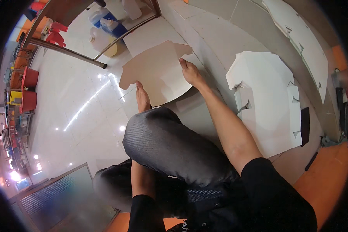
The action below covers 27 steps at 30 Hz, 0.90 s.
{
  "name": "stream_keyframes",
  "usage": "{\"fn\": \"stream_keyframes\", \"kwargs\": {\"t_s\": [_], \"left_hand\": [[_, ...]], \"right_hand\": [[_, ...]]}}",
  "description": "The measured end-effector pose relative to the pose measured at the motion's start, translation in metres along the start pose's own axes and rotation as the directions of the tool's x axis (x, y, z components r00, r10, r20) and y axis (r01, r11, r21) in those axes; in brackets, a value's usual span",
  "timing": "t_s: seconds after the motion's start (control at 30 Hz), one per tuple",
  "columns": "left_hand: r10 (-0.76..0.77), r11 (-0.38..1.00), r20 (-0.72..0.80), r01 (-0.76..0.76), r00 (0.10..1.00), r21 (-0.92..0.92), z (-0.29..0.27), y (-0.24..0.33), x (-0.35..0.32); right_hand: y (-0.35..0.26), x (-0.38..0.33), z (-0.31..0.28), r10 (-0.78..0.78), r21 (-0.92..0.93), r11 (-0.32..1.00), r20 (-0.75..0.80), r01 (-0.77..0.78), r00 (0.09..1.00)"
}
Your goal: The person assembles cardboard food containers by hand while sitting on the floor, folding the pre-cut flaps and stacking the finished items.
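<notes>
A flat die-cut cardboard blank, beige on the side facing me, is held out past my raised knee. My left hand grips its near left edge, thumb on top and the other fingers mostly hidden beneath. At the blank's right edge, just under a protruding tab, my right hand pinches the card with the thumb on top. To the right of my right forearm lies a stack of white die-cut blanks with notched edges.
Another white blank or stack rests farther right. Beyond the held blank stand a metal-legged table and plastic jugs, some with blue liquid. Red tubs line the far left. A framed panel lies at lower left.
</notes>
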<state>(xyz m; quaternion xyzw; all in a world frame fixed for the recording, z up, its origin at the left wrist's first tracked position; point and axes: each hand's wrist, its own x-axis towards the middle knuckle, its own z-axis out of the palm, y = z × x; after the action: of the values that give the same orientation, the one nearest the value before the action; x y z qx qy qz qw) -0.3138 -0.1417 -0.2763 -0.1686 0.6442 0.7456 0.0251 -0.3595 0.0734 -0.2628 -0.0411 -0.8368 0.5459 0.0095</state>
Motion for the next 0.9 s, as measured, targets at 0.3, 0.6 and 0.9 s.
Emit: {"fn": "stream_keyframes", "kwargs": {"t_s": [0.3, 0.6, 0.9], "left_hand": [[0.083, 0.966, -0.078, -0.061, 0.994, 0.25, 0.003, 0.0, 0.001], [-0.065, 0.998, -0.037, 0.065, 0.997, -0.014, 0.013, 0.01, -0.006], [0.21, 0.911, -0.146, -0.139, 0.967, 0.388, 0.006, 0.002, -0.011]], "right_hand": [[0.006, 0.008, 0.004, -0.109, -0.113, 0.988, -0.038, 0.104, 0.993], [0.005, 0.007, -0.001, -0.03, -0.024, 0.999, -0.017, 0.03, 0.999], [-0.006, 0.006, 0.001, 0.037, -0.015, 0.999, 0.022, -0.037, 0.999]]}}
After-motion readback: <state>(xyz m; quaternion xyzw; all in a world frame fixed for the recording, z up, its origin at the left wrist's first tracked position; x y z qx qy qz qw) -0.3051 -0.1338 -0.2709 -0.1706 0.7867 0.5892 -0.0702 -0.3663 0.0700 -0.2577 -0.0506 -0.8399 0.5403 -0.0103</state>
